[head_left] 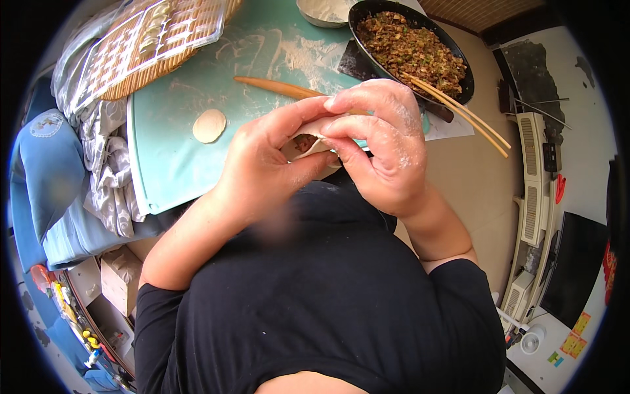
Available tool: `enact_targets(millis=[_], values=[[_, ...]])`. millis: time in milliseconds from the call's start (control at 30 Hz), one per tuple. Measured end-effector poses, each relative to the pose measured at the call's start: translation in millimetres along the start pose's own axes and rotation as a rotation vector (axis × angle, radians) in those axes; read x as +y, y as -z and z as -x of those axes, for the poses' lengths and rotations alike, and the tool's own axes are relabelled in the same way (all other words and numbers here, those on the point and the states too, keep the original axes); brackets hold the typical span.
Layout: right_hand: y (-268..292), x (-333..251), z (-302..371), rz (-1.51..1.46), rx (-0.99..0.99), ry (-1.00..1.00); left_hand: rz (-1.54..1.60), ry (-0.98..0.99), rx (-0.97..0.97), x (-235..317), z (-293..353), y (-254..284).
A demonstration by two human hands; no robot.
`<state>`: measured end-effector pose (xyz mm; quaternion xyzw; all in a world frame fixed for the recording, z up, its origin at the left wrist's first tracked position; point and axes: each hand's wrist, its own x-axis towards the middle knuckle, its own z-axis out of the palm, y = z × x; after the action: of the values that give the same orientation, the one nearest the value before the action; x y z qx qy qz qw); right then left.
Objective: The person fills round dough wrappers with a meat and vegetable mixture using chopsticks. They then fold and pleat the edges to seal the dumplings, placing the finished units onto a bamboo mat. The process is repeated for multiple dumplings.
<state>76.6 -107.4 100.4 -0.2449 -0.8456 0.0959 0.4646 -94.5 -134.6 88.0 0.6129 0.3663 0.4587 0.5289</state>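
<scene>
Between both hands, in front of my chest, is a dumpling (pixel 306 146), its wrapper folded partly over a bit of brown filling that shows through the gap. My left hand (pixel 266 154) cups it from the left with thumb and forefinger. Floury fingers of my right hand (pixel 384 134) pinch the wrapper's edge on the other side. A round flat wrapper (pixel 209 126) lies on the green mat (pixel 174 167) to the left. Behind my hands rests a wooden rolling pin (pixel 272 86), its right end hidden by my fingers.
At the back right, a black pan (pixel 357 33) holds chopped filling (pixel 410 52), with chopsticks (pixel 469 118) across its rim. A flour bowl (pixel 321 23) stands beside it. A white rack (pixel 210 29) with several dumplings sits on a woven tray (pixel 125 85) at the back left.
</scene>
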Motion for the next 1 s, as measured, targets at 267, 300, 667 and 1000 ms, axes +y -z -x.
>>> enact_targets(millis=[267,300,667,1000], values=[[-10.4,6.7,4.9,0.052,0.055,0.045,-0.421,0.040,0.001,0.5,1.8,10.4],[-10.7,6.1,5.1,0.040,0.045,0.017,-0.347,0.066,0.037,-2.5,2.4,10.3],[-8.8,7.7,7.4,0.051,0.018,-0.030,0.029,0.126,0.073,-14.8,5.7,9.5],[-2.6,6.1,13.1,-0.071,0.025,-0.156,0.285,0.177,0.037,-8.2,7.2,8.8]])
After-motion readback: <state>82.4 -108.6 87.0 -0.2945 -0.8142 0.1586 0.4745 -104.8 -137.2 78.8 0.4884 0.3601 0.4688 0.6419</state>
